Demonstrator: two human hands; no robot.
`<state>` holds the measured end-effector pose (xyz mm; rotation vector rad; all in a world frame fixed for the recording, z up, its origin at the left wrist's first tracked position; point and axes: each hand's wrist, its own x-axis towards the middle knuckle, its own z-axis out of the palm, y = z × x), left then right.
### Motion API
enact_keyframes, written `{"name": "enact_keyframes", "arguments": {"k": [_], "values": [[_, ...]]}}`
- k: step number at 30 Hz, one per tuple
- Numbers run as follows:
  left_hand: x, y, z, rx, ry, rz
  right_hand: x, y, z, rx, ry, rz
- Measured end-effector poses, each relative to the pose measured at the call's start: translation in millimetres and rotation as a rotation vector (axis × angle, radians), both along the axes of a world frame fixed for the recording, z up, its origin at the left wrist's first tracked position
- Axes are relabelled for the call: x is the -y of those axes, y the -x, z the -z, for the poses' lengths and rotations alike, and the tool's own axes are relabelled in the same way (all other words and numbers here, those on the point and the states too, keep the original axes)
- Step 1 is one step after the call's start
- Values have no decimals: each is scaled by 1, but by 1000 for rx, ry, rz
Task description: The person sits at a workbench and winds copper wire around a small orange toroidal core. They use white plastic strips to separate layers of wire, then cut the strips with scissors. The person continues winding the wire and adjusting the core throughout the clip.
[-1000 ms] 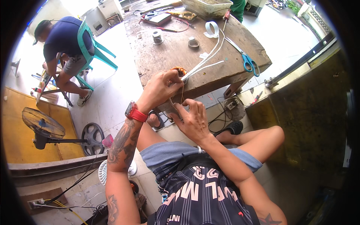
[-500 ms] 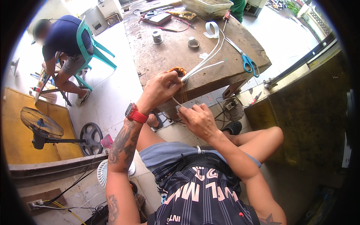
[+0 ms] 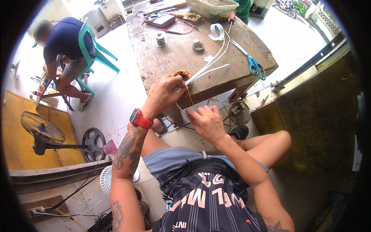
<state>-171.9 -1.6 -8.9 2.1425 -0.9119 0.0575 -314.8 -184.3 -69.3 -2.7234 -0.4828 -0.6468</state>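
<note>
At the near edge of the wooden table [image 3: 170, 62] sits a small round motor part with an orange copper winding [image 3: 183, 73]. My left hand [image 3: 166, 92] is closed on its near side, and my fingers hide part of it. Several white wires [image 3: 205, 73] run from beside these fingertips toward the far right. Fine copper wire [image 3: 189, 94] stretches from there down to my right hand [image 3: 208, 123], pinched between thumb and fingers. A thin pale strand [image 3: 180, 106] also leads to the right fingertips; its far end is hidden.
On the table lie blue-handled scissors [image 3: 249, 62], a solder spool [image 3: 161, 39], a brown tape roll [image 3: 198, 46], a white strip loop [image 3: 217, 32], a meter [image 3: 159, 19] and a plastic basin [image 3: 212, 8]. A person [image 3: 67, 42] sits at the left near a fan [image 3: 42, 127].
My right hand has shifted slightly right, and the copper strands now run together in a tauter line. My left hand stays at the copper winding.
</note>
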Motion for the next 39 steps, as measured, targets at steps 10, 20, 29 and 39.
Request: {"name": "enact_keyframes", "arguments": {"k": [10,20,29,39], "values": [[0,-1,5,50,-24,-20,-31,53,-22,-14,-125,2],[1,-1,4,18,-10,-23,-23,22,-22,-191,57,-257],[1,-2,5,50,-29,-18,-97,66,-26,-109,350,-185],[1,-2,-2,36,-81,-10,-121,89,-28,-558,-28,-615]]}}
